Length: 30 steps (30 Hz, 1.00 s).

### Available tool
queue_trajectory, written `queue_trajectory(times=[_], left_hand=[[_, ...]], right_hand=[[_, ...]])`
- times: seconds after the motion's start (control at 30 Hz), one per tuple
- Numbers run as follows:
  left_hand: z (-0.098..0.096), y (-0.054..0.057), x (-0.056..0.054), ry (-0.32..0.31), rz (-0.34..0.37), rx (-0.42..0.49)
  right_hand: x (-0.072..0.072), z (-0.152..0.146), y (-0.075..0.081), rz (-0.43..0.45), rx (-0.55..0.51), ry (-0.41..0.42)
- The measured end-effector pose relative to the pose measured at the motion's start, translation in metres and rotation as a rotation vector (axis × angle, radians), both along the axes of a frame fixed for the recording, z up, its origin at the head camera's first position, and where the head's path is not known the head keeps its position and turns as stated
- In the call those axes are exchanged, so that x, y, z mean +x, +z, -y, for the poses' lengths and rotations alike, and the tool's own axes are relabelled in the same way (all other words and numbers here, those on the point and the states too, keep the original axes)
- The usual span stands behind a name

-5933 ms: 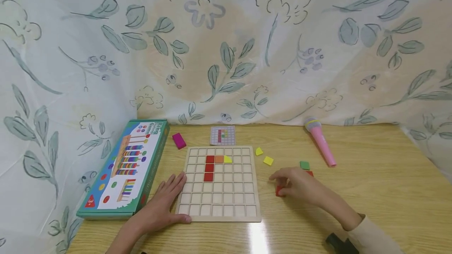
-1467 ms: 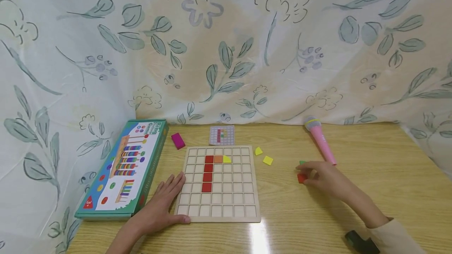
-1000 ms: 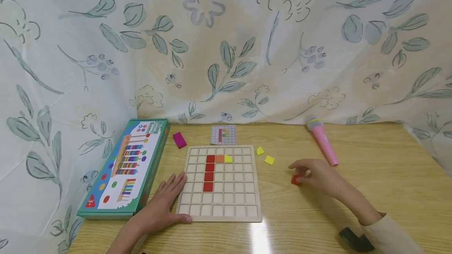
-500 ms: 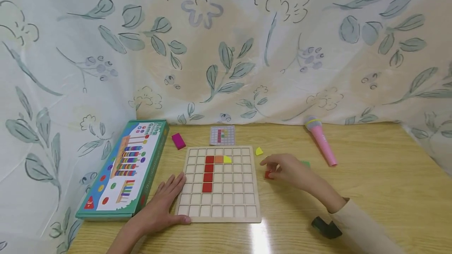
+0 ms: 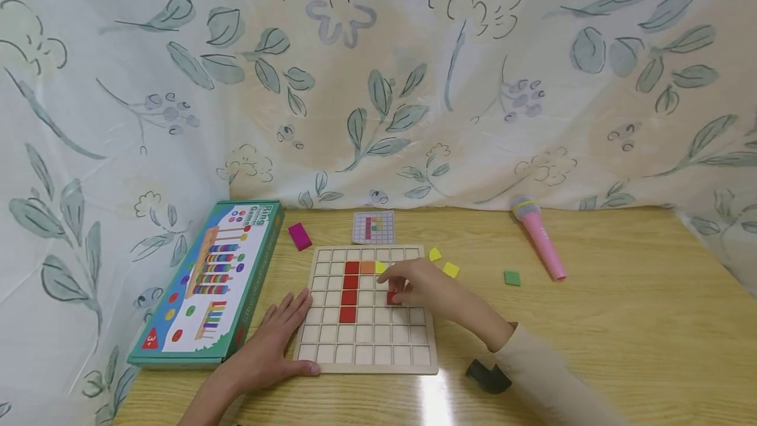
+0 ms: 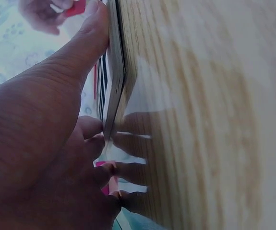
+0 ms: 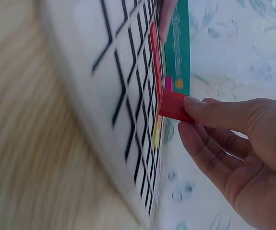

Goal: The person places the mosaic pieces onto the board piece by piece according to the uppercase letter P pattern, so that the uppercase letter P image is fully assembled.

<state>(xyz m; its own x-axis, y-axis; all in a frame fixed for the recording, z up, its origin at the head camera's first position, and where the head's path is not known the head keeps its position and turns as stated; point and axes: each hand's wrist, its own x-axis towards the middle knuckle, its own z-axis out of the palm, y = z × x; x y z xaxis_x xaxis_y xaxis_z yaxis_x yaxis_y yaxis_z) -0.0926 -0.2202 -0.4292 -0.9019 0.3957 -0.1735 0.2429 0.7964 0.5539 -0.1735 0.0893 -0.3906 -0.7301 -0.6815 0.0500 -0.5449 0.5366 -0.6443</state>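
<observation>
Red block pinched over the gridded board, right hand

Position: a small, solid red square block [image 7: 174,105] is over the right-hand half of a pale wooden gridded board [image 5: 367,368], right of a column of four red square tiles [image 5: 349,297]. It appears raised; contact with the board cannot be confirmed.

Grip: the right hand [image 5: 422,284] pinches the block between thumb and finger at one end. The left hand [image 5: 275,340] rests at the board's left side, fingers extended, thumb on the near edge; it pinches nothing.

Handling (judged): block likely light, rigid, probably wood or plastic; smooth painted faces may slip a little; low fragility. Best hold: two opposite side edges near one end, leaving the underside free.

Orientation: near-square outline, so any long axis is weak. In the right wrist view it looks slightly longer along the line running out from the fingertips. Free end points to the person's left, toward the red column; that column runs near to far.
</observation>
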Motion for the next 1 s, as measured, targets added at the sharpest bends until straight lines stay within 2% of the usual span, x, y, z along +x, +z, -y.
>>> queue_trajectory(times=[0.3,0.5,0.8,1.0], left_hand=[[-0.001,0.001,0.000,-0.014,-0.015,0.002],[-0.001,0.000,0.000,-0.001,-0.007,-0.024],[-0.001,0.001,0.001,0.004,-0.006,-0.024],[0.000,0.001,0.001,0.013,0.008,-0.020]], right_hand=[[0.006,0.042,-0.005,0.007,-0.057,0.078],[0.012,0.065,-0.011,0.030,-0.034,0.088],[0.022,0.081,-0.016,0.056,0.012,0.083],[0.026,0.083,-0.016,0.038,0.050,0.062]])
